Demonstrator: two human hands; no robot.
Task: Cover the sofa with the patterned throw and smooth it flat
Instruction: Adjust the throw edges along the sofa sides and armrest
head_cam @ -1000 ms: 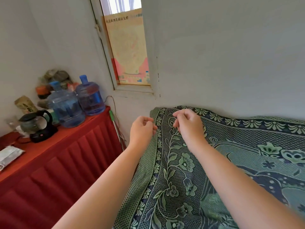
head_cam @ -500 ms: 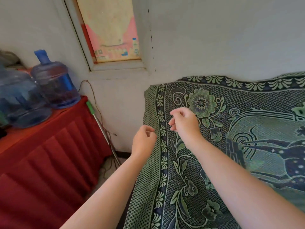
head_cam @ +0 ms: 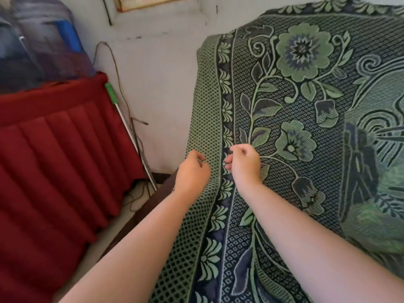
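The green and navy woven floral throw [head_cam: 295, 132] lies draped over the sofa's back and seat beside the red pleated table skirt [head_cam: 54, 149], while the left hand [head_cam: 192, 171] and right hand [head_cam: 244, 165], fingers curled narrow, each pinch its checked left border.

Left gap: narrow floor strip between throw [head_cam: 273, 127] and red-skirted bench [head_cam: 54, 132].
Obstacle: metal pole [head_cam: 131, 136] and cords leaned there.
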